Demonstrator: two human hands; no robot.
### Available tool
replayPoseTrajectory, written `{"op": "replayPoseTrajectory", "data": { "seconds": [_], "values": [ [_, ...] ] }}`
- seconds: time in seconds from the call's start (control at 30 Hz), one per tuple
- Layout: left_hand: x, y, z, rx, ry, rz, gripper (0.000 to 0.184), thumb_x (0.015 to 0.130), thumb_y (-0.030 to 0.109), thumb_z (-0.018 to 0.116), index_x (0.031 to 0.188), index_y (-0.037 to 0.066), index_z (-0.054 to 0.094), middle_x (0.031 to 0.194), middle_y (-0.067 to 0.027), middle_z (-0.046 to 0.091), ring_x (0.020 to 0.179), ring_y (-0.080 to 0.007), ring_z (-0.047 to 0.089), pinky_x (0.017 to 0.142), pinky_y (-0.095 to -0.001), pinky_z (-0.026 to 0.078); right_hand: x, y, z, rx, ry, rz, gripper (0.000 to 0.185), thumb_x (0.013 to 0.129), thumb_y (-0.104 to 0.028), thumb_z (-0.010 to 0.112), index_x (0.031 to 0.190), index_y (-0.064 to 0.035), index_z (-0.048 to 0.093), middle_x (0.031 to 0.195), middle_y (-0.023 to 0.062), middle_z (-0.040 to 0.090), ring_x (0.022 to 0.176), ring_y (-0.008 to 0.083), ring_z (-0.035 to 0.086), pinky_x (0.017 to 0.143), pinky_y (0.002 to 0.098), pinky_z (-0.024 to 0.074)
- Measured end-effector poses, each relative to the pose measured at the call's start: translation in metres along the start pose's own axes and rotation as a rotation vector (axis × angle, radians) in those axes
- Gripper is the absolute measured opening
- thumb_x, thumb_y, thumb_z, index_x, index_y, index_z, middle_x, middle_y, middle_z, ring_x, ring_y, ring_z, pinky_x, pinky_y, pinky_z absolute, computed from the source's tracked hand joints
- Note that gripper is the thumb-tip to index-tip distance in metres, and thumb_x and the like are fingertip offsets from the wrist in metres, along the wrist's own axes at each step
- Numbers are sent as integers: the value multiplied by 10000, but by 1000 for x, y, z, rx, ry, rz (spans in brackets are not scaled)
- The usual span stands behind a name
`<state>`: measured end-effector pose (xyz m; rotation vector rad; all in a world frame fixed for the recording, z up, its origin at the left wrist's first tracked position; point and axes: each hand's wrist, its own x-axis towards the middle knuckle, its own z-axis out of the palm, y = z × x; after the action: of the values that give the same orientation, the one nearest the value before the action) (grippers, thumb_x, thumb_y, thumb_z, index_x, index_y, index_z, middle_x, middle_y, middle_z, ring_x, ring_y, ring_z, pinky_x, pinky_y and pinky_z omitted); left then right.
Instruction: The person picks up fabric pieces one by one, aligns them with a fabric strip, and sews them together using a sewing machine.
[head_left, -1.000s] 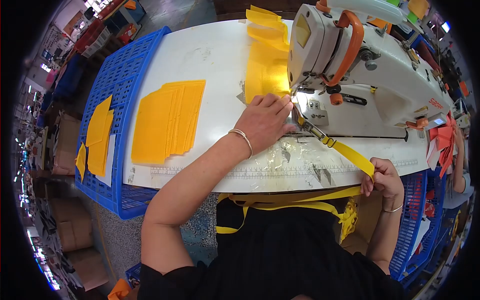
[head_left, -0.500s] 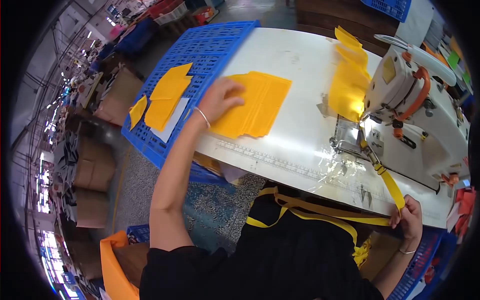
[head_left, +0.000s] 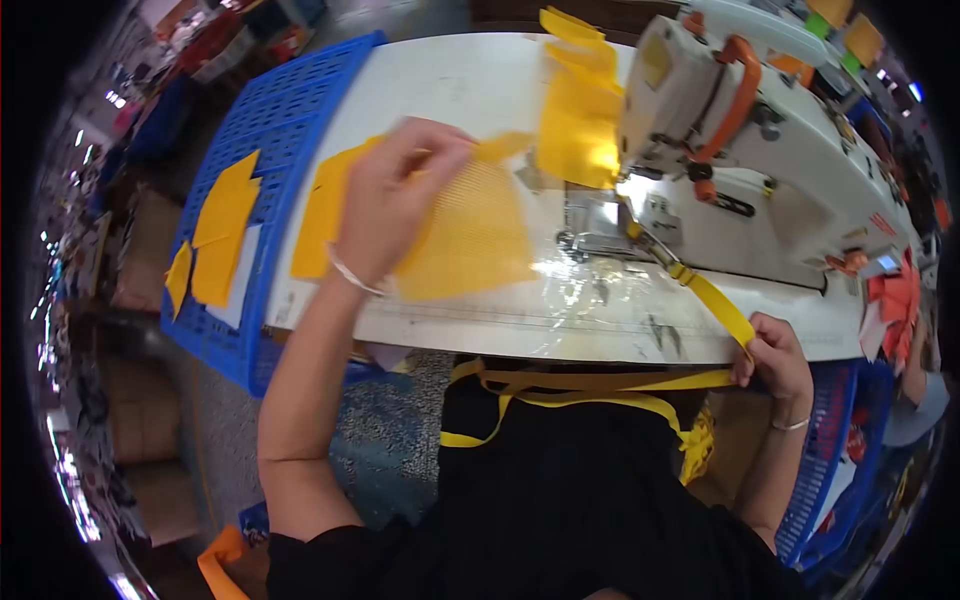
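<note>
My left hand (head_left: 395, 195), smeared by motion, is closed on the upper edge of a yellow mesh fabric piece (head_left: 475, 240) above the white table. Behind that hand lies a stack of yellow fabric (head_left: 322, 215). At the table's front edge, my right hand (head_left: 778, 358) pinches a yellow tape (head_left: 718, 303). From there the tape runs up into a metal guide (head_left: 655, 248) at the sewing machine (head_left: 675, 95). Another yellow mesh piece (head_left: 578, 125) rests beside the needle area, under the machine's light. More tape loops across my lap.
On the left, a blue plastic crate (head_left: 280, 110) carries several yellow pieces (head_left: 225, 230) and a white sheet. The white table (head_left: 440, 70) spans the middle. Another blue crate (head_left: 825, 470) stands low on the right, close to another person's sleeve (head_left: 918, 405).
My left hand has lifted a mesh piece off the stack and brought it right, towards the machine. My right hand keeps its pinch on the tape. The whole view has shifted.
</note>
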<state>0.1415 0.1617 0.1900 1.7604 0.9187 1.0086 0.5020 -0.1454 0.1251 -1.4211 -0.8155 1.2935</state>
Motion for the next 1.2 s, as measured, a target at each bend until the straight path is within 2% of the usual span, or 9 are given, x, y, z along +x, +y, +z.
{"op": "replayPoseTrajectory", "data": {
  "seconds": [0.07, 0.13, 0.17, 0.23, 0.43, 0.57, 0.77, 0.93, 1.2],
  "values": [
    [-3, -17, 51, 217, -147, 531, 85, 936, 83, 645, 984, 17, 669, 1008, -67, 704, 884, -184, 642, 824, -276, 525, 1, -2, 5, 13, -14, -22, 171, 946, -139, 648, 876, -27, 539, 593, 94, 594, 423, 183, 545, 521, 289, 542],
    [-11, -37, 91, 437, -258, 586, 134, 969, 102, 602, 1073, 42, 661, 1208, -86, 689, 1063, -229, 643, 941, -310, 497, 1, -3, 7, 15, -5, -23, 172, 944, -137, 651, 876, -24, 541, 594, 97, 598, 423, 183, 549, 522, 290, 546],
    [-14, -53, 100, 431, -264, 586, 134, 969, 102, 602, 1073, 42, 661, 1208, -86, 689, 1063, -229, 643, 941, -310, 497, 0, -2, 7, 19, -6, -27, 172, 942, -136, 655, 877, -22, 544, 595, 100, 601, 422, 184, 552, 524, 291, 550],
    [-17, -76, 114, 636, -368, 719, 289, 1002, 230, 585, 1247, 77, 607, 1360, -59, 605, 1214, -240, 552, 1042, -347, 433, -1, -1, 5, 30, -7, -36, 173, 938, -133, 662, 878, -16, 549, 596, 105, 607, 422, 185, 559, 527, 293, 559],
    [-9, -60, 104, 918, -506, 805, 459, 1020, 369, 532, 1394, 102, 515, 1454, -19, 526, 1273, -238, 479, 1079, -361, 390, 3, -1, 1, 38, -42, -33, 173, 934, -138, 671, 878, -19, 559, 595, 107, 616, 421, 187, 575, 522, 293, 566],
    [-5, -53, 111, 995, -627, 671, 550, 1015, 456, 498, 1443, 111, 484, 1501, 14, 478, 1290, -243, 442, 1094, -363, 368, 0, -3, -1, 21, -58, -9, 116, 935, -102, 652, 895, -20, 580, 636, 93, 638, 481, 171, 600, 602, 292, 589],
    [5, -58, 113, 960, -635, 689, 558, 1012, 456, 515, 1451, 113, 476, 1470, 7, 511, 1271, -262, 453, 1103, -374, 357, 2, -5, 1, 42, -64, 0, 129, 932, -115, 660, 893, -21, 581, 638, 94, 643, 482, 171, 606, 590, 279, 578],
    [11, -63, 117, 830, -621, 700, 553, 997, 445, 556, 1439, 122, 476, 1410, -25, 548, 1259, -266, 456, 1085, -386, 359, 5, -2, -3, 22, -74, -37, 201, 952, -185, 664, 884, -17, 575, 604, 115, 640, 414, 187, 583, 494, 275, 554],
    [7, -64, 120, 687, -492, 673, 464, 967, 407, 594, 1300, 86, 546, 1348, -55, 567, 1171, -249, 488, 1038, -375, 357, 7, 1, -7, 49, -84, -38, 275, 991, -252, 618, 866, -12, 568, 598, 136, 636, 391, 193, 565, 459, 278, 533]
  ]
}}
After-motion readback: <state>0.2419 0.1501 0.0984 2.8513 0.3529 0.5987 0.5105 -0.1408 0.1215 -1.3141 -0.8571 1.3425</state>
